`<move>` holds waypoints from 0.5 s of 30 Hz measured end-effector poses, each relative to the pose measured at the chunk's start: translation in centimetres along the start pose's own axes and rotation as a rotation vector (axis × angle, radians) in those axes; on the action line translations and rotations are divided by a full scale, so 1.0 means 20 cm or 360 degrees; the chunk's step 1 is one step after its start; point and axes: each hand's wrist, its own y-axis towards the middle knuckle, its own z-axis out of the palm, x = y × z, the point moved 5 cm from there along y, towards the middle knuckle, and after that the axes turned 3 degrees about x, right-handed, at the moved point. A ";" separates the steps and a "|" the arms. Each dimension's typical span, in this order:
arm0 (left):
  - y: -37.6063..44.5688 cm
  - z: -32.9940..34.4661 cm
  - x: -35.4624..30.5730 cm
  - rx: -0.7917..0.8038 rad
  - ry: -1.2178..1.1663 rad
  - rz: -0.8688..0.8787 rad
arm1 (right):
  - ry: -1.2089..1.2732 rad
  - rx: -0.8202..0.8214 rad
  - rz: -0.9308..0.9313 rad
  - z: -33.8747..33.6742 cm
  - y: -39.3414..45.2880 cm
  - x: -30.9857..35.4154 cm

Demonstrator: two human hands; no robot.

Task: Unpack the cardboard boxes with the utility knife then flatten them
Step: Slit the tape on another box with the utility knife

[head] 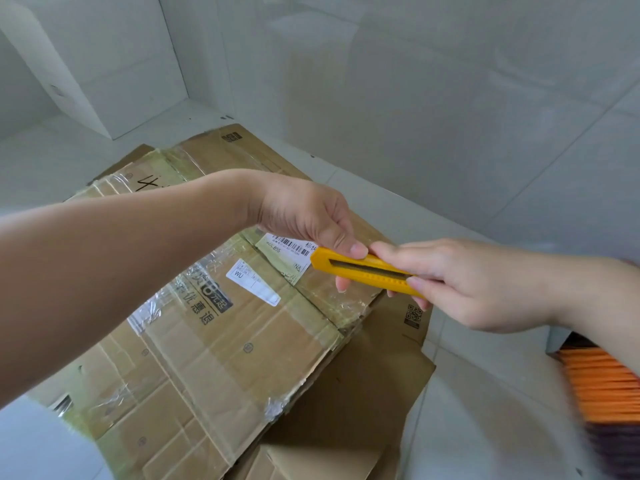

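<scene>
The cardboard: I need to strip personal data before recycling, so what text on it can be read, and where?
"WU": small white label on the top flattened box.
"855": barcode label beside the left hand.
"优惠退": black print on the box.
Handwriting at the far edge: unreadable.
QR code on the lower cardboard: no words.
Fine label print: too small.

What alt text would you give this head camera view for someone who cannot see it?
Two bare hands hold a yellow plastic utility knife between them, the left hand pinching its tip end and the right hand gripping its back end. Below lie flattened brown cardboard boxes with clear tape and shipping labels, on a white tiled floor.
</scene>
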 end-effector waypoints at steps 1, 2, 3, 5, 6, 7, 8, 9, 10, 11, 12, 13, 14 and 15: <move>0.00 0.00 0.00 0.0000 -0.0016 0.0011 | 0.0026 -0.0008 0.0000 0.00 0.00 -0.01; 0.01 -0.01 0.01 -0.0015 -0.0031 0.0024 | 0.0048 -0.0052 -0.0002 -0.01 0.00 -0.02; 0.01 -0.02 0.01 -0.0048 -0.0045 0.0033 | 0.0048 -0.0142 -0.0018 -0.02 -0.01 -0.03; 0.04 -0.07 0.00 -0.0168 -0.0097 0.0043 | -0.0094 -0.0391 -0.0053 -0.06 -0.02 -0.06; 0.06 -0.09 0.00 -0.0243 -0.0148 0.0047 | -0.0214 -0.0513 -0.0042 -0.08 -0.03 -0.08; 0.09 -0.12 -0.01 -0.0310 -0.0192 0.0048 | -0.0356 -0.0640 -0.0026 -0.12 -0.05 -0.11; 0.11 -0.14 0.00 -0.0390 -0.0255 0.0044 | -0.0506 -0.0745 -0.0032 -0.14 -0.06 -0.13; 0.13 -0.16 0.01 -0.0481 -0.0304 0.0030 | -0.0637 -0.0839 -0.0035 -0.16 -0.06 -0.16; 0.17 -0.19 0.01 -0.0611 -0.0296 -0.0015 | -0.0728 -0.0909 -0.0020 -0.18 -0.07 -0.21; 0.21 -0.23 0.01 -0.0795 -0.0234 -0.0111 | -0.0780 -0.0967 -0.0007 -0.21 -0.09 -0.28; 0.24 -0.27 0.01 -0.1021 -0.0122 -0.0241 | -0.0800 -0.1002 0.0013 -0.22 -0.10 -0.36; 0.27 -0.31 -0.01 -0.1240 -0.0009 -0.0365 | -0.0792 -0.1020 0.0054 -0.23 -0.11 -0.45; 0.30 -0.33 -0.02 -0.1397 0.0068 -0.0442 | -0.0750 -0.1037 0.0125 -0.23 -0.11 -0.55; 0.34 -0.34 -0.04 -0.1483 0.0149 -0.0468 | -0.0677 -0.1056 0.0220 -0.23 -0.12 -0.65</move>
